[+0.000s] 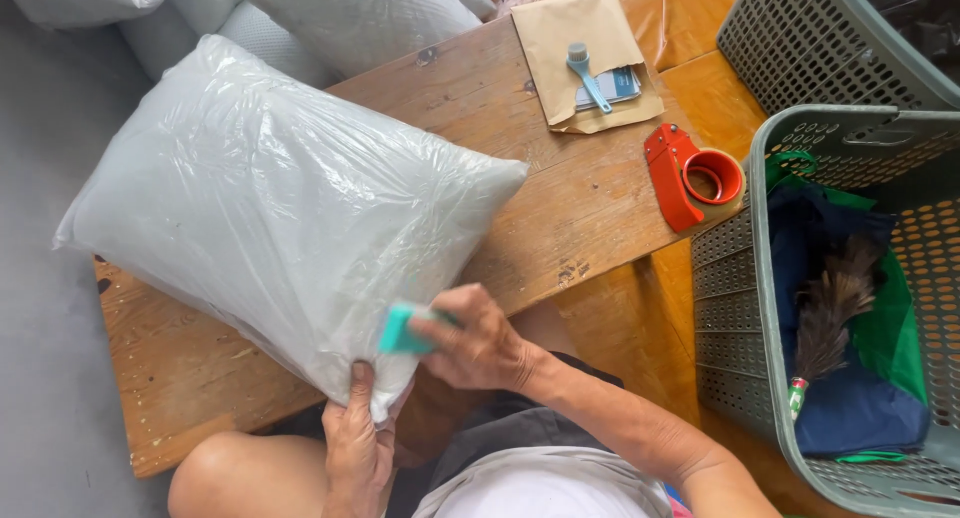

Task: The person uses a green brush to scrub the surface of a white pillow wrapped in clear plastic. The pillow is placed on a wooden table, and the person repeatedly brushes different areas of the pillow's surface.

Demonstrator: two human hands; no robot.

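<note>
Large pillow-shaped package (285,203) in clear crinkled plastic, pale grey-white fill, lying tilted across the wooden table (560,193), its near corner over the table's front edge. Left hand (358,448) pinches that near corner, fingers closed on the plastic. Right hand (480,343) grips a small teal tool (400,330), pressed flat against the package just above the left hand. More plastic-wrapped bundles (350,13) at the table's far end. Brown paper envelope (590,58) on the far right of the table, a light blue brush (587,73) and a small card on top. Red tape dispenser (692,176) at the table's right edge. Grey-green laundry basket (740,308) to the right holds dark blue and green cloth and a feather duster (832,313).
</note>
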